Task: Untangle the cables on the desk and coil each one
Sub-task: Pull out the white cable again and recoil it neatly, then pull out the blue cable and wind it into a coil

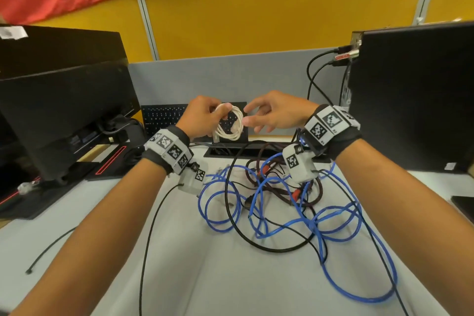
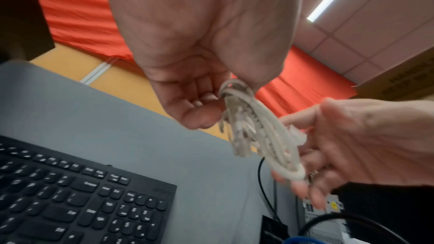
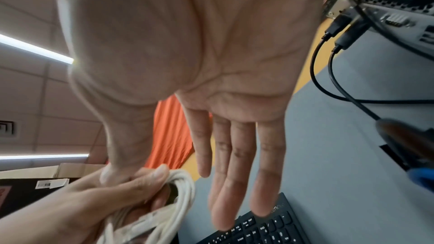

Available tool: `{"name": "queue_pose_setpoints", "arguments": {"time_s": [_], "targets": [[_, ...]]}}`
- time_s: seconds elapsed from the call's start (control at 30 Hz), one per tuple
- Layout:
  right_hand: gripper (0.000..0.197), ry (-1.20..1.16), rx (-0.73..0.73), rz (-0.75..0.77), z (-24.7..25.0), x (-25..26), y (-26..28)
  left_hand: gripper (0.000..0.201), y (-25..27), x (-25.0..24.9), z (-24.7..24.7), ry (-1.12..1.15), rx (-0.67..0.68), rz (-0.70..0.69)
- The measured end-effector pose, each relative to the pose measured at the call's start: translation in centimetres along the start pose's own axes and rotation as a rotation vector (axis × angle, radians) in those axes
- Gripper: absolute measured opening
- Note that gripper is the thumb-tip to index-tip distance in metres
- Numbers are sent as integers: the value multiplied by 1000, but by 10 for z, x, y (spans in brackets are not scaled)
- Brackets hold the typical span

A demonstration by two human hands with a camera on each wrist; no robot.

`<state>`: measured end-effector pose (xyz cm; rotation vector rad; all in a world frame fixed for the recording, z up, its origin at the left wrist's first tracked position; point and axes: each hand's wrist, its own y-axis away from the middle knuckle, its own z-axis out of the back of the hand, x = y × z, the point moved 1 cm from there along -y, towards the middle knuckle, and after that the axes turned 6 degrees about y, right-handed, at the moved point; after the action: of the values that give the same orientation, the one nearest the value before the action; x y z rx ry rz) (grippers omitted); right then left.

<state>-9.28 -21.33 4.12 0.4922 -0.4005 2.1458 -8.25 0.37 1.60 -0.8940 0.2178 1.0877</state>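
Note:
A white cable (image 1: 232, 126) is wound into a small coil and held up over the back of the desk. My left hand (image 1: 205, 117) grips the coil's upper left side between thumb and fingers (image 2: 199, 116). My right hand (image 1: 266, 115) is just right of the coil with its fingers (image 3: 234, 173) straight and spread; the thumb tip lies near the coil's right edge (image 3: 185, 183). On the desk below lies a tangle of a blue cable (image 1: 282, 213), black cables (image 1: 230, 213) and a dark brown cable with red plugs (image 1: 284, 187).
A black keyboard (image 1: 164, 118) stands behind the hands. A monitor's back (image 1: 64, 110) fills the left side, and a black computer tower (image 1: 410, 100) with plugged-in cables stands on the right. A cable slot (image 1: 230, 152) cuts the grey desk (image 1: 192, 264).

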Motion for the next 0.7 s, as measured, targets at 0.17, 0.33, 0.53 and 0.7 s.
{"name": "queue_pose_setpoints", "arguments": {"time_s": [0.17,0.33,0.53,0.7], "targets": [[47,38,62,41,0,-6,3,36,-4,50,21,-39,49,322],[37,44,78,53,-9,-10,4,30,8,99,14,-24,198,656],[32,51,99,53,-9,-15,4,28,22,129,2,-14,167,848],[33,32,105,54,-4,-18,3,41,28,125,8,-476,262,783]]}}
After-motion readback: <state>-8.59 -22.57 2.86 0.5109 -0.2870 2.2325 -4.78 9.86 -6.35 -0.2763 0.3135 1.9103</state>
